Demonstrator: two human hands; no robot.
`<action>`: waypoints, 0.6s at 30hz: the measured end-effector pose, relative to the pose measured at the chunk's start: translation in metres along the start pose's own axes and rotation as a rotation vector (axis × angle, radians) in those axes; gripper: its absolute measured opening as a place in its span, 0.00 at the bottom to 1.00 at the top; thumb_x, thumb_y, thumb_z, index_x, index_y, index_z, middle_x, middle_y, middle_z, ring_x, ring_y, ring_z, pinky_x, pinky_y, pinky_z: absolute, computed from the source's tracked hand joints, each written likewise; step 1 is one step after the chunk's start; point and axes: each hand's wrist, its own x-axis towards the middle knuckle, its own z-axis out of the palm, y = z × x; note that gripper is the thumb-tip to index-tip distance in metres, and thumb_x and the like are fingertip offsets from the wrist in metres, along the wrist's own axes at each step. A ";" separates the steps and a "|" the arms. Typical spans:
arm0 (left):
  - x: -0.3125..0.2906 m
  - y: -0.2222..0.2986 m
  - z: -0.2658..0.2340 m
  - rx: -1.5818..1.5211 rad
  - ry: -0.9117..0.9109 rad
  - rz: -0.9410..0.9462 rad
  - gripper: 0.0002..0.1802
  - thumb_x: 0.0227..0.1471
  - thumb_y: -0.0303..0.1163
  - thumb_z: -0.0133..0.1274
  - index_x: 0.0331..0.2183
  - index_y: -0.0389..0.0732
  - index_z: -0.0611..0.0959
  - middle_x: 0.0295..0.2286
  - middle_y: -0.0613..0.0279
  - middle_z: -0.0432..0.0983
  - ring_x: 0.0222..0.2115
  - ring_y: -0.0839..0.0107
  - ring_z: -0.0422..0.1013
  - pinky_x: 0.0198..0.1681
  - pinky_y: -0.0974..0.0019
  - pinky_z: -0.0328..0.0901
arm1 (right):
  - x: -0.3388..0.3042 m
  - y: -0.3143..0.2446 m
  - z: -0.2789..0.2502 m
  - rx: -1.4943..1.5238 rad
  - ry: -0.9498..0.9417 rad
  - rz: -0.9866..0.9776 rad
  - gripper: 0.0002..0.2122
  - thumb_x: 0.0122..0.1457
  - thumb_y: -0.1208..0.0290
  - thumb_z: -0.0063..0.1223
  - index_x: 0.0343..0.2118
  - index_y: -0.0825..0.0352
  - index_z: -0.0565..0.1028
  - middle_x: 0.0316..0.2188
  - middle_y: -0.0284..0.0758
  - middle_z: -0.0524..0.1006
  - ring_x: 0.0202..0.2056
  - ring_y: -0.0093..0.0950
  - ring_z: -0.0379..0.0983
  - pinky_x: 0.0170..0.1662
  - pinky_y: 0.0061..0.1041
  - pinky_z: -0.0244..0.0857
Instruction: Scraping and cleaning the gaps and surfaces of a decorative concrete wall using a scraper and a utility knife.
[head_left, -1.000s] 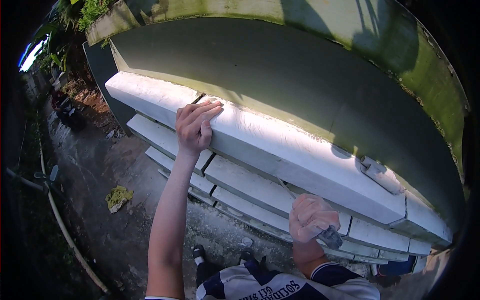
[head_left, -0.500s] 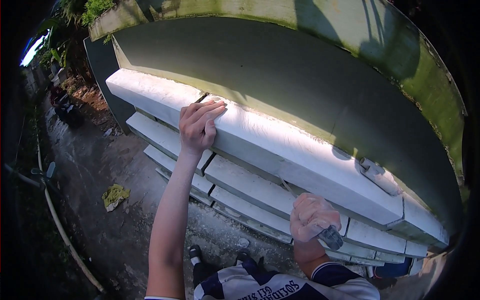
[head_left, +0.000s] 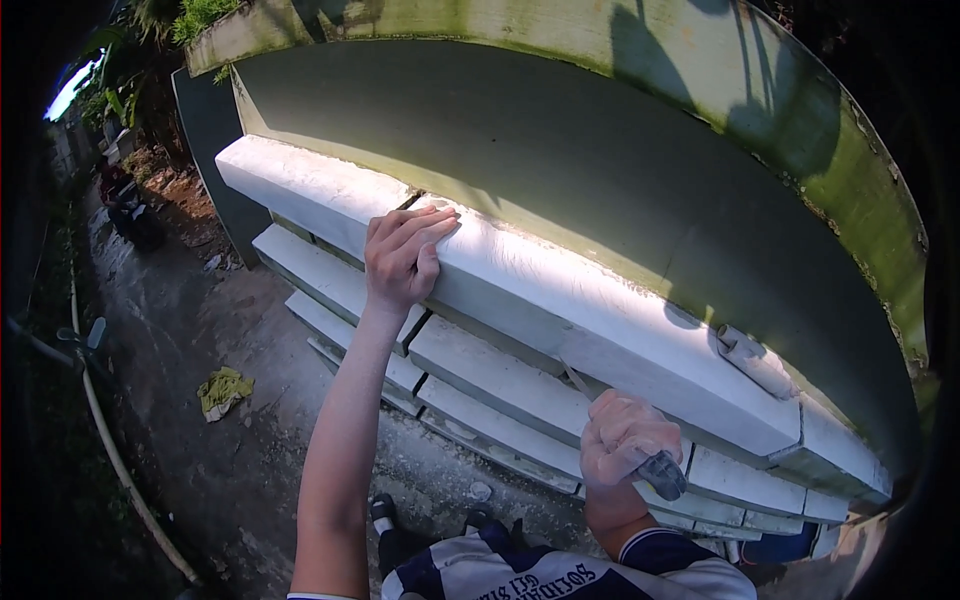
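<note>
My left hand (head_left: 405, 258) rests on the top edge of a long white-coated block ledge (head_left: 560, 285), beside a dark gap between two blocks. Its fingers lie stretched over the top and the thumb is bent near the front edge. Lower and to the right, my right hand (head_left: 628, 440) is closed around a scraper-like tool with a thin metal blade (head_left: 574, 378). The tool's dark handle end (head_left: 662, 476) sticks out below my fist. The blade points up and left, its tip at the ledge's lower edge; whether it touches cannot be told.
More white slabs (head_left: 500, 365) step down below the ledge. A pale roll (head_left: 757, 362) lies on the ledge at right, against the grey-green wall (head_left: 560, 150). On the ground are a yellow-green cloth (head_left: 225, 393) and a long pipe (head_left: 120, 465). A motorbike (head_left: 135, 220) stands far left.
The view has shifted very slightly. My left hand stays on the ledge and my right hand keeps the tool almost in the same place.
</note>
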 end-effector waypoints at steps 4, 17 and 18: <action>0.001 0.002 0.002 -0.010 -0.008 -0.003 0.18 0.59 0.36 0.43 0.39 0.47 0.89 0.40 0.69 0.85 0.43 0.68 0.78 0.47 0.65 0.66 | 0.005 0.008 0.015 -0.046 0.082 0.040 0.14 0.70 0.59 0.49 0.31 0.59 0.61 0.13 0.26 0.61 0.13 0.17 0.52 0.19 0.23 0.52; 0.001 0.000 0.003 -0.022 0.002 -0.011 0.17 0.57 0.34 0.45 0.39 0.47 0.89 0.40 0.70 0.85 0.43 0.69 0.78 0.46 0.66 0.65 | 0.007 0.002 0.012 -0.056 0.020 -0.061 0.17 0.70 0.60 0.49 0.26 0.59 0.60 0.11 0.24 0.58 0.12 0.17 0.52 0.18 0.22 0.51; 0.002 0.000 0.003 -0.018 0.004 0.002 0.17 0.57 0.34 0.45 0.39 0.48 0.89 0.40 0.70 0.85 0.43 0.69 0.78 0.46 0.66 0.65 | 0.008 0.002 0.015 -0.063 0.057 0.002 0.17 0.70 0.60 0.49 0.25 0.59 0.60 0.11 0.24 0.59 0.12 0.17 0.52 0.18 0.21 0.51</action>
